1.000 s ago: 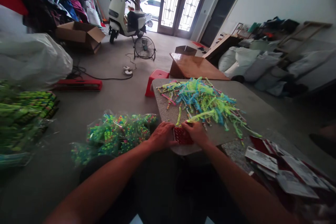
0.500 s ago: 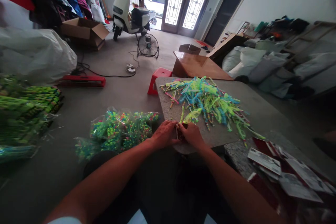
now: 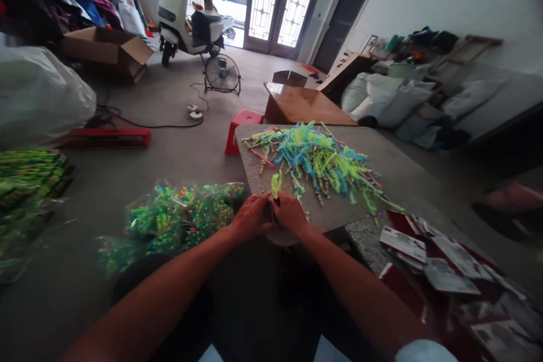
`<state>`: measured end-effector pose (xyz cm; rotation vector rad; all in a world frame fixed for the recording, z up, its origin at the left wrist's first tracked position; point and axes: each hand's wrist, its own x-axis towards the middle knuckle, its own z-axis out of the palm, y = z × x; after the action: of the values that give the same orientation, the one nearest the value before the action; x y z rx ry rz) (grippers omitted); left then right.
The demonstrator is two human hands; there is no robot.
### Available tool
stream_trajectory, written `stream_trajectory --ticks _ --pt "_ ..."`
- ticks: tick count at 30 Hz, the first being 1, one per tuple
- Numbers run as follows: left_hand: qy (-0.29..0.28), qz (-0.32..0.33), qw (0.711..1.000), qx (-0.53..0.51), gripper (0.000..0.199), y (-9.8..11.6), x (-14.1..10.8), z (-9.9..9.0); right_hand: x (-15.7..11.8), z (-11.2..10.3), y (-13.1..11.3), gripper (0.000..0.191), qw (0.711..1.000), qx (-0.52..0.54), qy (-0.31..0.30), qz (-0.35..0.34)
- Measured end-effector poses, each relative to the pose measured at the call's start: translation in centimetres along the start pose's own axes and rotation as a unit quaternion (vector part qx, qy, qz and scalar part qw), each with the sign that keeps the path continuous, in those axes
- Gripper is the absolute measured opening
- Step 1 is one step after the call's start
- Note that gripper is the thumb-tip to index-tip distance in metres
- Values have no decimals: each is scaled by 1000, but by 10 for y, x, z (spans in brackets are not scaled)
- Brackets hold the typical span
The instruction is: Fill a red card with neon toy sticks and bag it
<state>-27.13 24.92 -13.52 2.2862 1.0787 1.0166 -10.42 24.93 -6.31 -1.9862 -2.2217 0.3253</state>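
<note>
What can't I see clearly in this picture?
Head view, hidden: the lower end of the yellow-green strip, behind the left hand and right hand.
Head view, too small and blurred: any print on the pale papers.
Head view, cut off by the left edge: part of the white bag.

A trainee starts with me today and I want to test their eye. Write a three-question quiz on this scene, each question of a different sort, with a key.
1. Fill the gap: A ____ strand shows just past the left hand and the right hand, which are close together.

2. Choose: What colour is the stool by the grey table?
A white
B red
C blue

3. True or false: The heap of ribbon-like strands lies on the grey table.

Key: 1 yellow-green; 2 B; 3 true.
</note>
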Motion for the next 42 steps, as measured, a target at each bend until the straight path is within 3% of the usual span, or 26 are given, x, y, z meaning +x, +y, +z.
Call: stream_trajectory --ticks 6,11,15,18,20,22,26,29,32,37,40,42 --pt "10 10 1000 11 73 4 3 -4 -5 4 -2 28 999 5 3 32" --pt "-3 -4 999 49 46 10 10 -7 15 -18 27 19 990 81 -103 -46" --pt "-12 -11 997 73 28 15 16 -10 45 -44 66 34 1000 3 -10 10" --pt "-2 -20 996 84 21 17 20 -10 62 -51 86 37 997 -65 -27 25" --pt "0 -22 996 81 15 16 22 -9 69 -51 93 33 995 -84 -48 23" --pt "-3 -17 997 76 11 15 24 -7 76 -53 97 33 994 -93 -30 40" --pt "3 -9 997 72 13 11 27 -4 91 -58 102 46 976 -111 110 151" --pt "8 -2 998 66 13 9 28 -4 97 -60 105 53 978 -101 85 163" --pt "5 8 998 56 12 8 28 -5 91 -58 107 36 982 -92 62 155" --pt "0 14 999 47 11 8 28 -6 57 -63 113 32 981 -67 143 114" --pt "-3 12 998 53 11 9 27 -7 38 -73 124 27 982 -3 168 89" --pt "-3 13 998 58 11 8 27 -6 31 -81 136 26 986 61 141 69"
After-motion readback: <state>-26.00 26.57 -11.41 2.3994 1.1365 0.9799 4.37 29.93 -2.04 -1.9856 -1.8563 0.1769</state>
